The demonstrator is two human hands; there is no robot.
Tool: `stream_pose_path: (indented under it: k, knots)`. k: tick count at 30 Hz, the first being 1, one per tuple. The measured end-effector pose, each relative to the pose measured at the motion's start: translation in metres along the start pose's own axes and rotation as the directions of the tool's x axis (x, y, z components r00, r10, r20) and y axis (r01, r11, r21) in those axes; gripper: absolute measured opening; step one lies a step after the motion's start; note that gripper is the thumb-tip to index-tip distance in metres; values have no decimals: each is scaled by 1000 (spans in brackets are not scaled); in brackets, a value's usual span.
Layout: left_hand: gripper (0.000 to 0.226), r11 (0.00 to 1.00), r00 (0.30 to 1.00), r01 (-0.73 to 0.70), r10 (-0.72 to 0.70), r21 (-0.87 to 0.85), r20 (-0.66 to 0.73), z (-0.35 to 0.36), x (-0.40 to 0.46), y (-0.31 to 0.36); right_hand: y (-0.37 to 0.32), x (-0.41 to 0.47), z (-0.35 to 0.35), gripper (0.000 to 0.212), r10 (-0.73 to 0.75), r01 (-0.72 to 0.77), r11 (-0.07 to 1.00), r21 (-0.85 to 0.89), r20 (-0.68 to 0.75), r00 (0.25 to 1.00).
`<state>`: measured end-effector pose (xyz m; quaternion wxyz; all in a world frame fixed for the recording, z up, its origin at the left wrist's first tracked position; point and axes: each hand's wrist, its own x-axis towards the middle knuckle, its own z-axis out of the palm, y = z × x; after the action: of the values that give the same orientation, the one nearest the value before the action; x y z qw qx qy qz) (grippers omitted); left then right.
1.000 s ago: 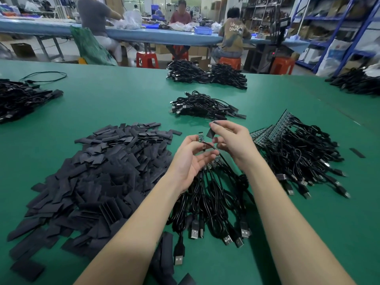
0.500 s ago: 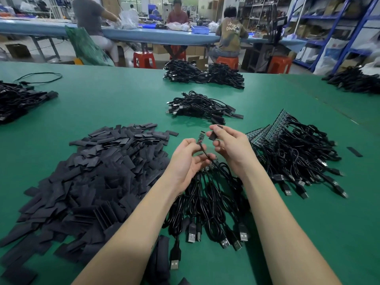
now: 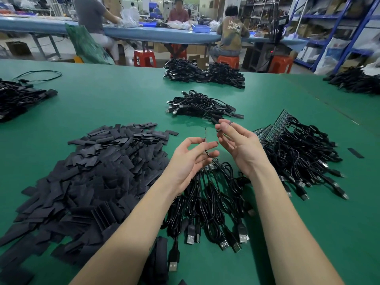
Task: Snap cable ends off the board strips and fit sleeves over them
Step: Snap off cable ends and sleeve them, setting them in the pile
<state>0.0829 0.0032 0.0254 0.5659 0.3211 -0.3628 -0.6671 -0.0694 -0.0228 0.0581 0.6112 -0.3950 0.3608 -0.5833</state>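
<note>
L hand (image 3: 192, 159) pinches a cable end (image 3: 205, 138) betw thumb and fingers, its little board tip standing upright above the fingertips. R hand (image 3: 236, 144) has drawn off to the right vs 0.5 s ago, when both hands were close together over the tip; now there's a clear gap. R grip: thumb and forefinger pinch a small dark piece (image 3: 219, 130), prob a sleeve, though it's too small to be sure. The board tip reads edge-on now, where 1 s ago its green face showed. My read: end is snapped free and the sleeve isn't on yet; next it needs lining up w/ the tip. Cable runs down into the bundle (image 3: 207, 200) on the table (image 3: 115, 99), between the forearms. Sleeve pile (image 3: 92, 171) sits left, board strips w/ cables (image 3: 287, 138) right, same as before.
</note>
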Motion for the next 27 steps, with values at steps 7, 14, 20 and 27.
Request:
stream_pose_path:
  k: [7,14,20,27]
  knots:
    - [7,999,994,-34,37,26,-101,1,-1,-1,-3,-2,-2,38,-83,85,996,-37,49,995]
    - [7,989,982,-89,107,116,-156,3,-3,-1,-1,-3,-2,25,-98,100,994,-44,54,994]
    - [7,980,973,-119,148,160,-178,3,-2,-2,2,-1,-2,18,-149,152,987,-52,45,988]
    - [8,954,979,-146,177,261,-99,-2,-1,3,1,0,-3,14,-168,172,983,-65,61,984]
